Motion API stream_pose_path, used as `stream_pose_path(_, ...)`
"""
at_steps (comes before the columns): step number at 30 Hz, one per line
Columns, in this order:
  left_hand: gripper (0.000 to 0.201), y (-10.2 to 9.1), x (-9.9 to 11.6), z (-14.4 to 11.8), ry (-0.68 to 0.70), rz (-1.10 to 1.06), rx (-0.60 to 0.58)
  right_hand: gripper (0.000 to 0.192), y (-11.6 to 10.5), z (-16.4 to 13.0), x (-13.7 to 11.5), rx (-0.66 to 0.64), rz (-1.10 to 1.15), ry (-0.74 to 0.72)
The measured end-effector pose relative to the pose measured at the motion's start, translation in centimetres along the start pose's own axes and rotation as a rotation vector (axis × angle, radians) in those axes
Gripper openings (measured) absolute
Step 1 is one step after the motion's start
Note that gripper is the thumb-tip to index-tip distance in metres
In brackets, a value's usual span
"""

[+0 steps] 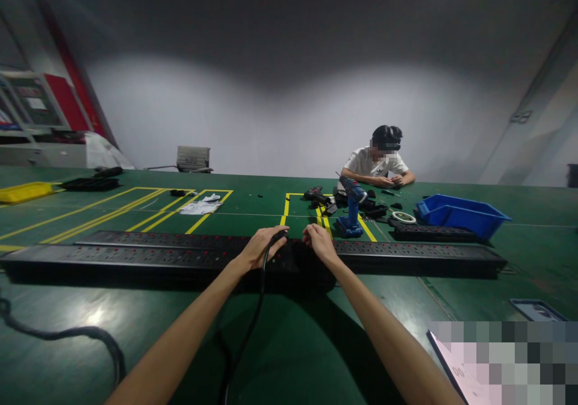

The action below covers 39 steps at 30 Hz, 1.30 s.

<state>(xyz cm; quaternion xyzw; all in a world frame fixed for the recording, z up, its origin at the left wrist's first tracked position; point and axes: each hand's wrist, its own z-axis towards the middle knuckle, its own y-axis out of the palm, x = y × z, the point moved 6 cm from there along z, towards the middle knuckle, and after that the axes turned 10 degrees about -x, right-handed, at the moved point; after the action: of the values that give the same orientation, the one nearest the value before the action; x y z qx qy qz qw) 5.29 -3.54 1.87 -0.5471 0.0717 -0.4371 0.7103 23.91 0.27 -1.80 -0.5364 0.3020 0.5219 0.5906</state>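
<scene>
The long black power strip (180,259) lies across the bench (289,345), axis nine to three o'clock. Both hands rest curled on its middle at twelve: left hand (264,244) beside the cable (253,321), right hand (320,241) equally near.

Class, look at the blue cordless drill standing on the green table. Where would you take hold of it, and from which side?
Probably by the upright handle of the blue cordless drill, between its head and its base. It stands on its base on the green table, so the fingers could wrap the handle from the side. Coming from the near side, over the long black power strip, looks clearest; small parts crowd the far side.
</scene>
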Motion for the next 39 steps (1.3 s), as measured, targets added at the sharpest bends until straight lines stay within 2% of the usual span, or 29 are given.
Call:
stream_pose_path(12,0.042,0.44,0.14,0.07,-0.031,-0.019,-0.076,0.033,0.25,0.07,0.18,-0.017,-0.067,-0.021)
stream_pose_path(20,0.045,1.02,-0.39,0.04,-0.112,-0.046,-0.141,0.032,0.33,-0.24,-0.17,-0.027,-0.108,-0.018)
stream_pose_path(28,0.038,0.32,0.02,-0.16,-0.082,0.021,-0.061,0.032,0.37,-0.33,-0.36,-0.035,-0.107,-0.02)
stream_pose_path(34,0.041,0.72,-0.28,-0.12,-0.074,0.031,-0.093,0.031,0.34,-0.46,-0.62,-0.042,-0.116,-0.017)
stream_pose_path(39,0.041,0.63,-0.25,-0.07,-0.051,0.041,-0.051,0.031,0.35,-0.39,-0.55,-0.027,-0.121,-0.025)
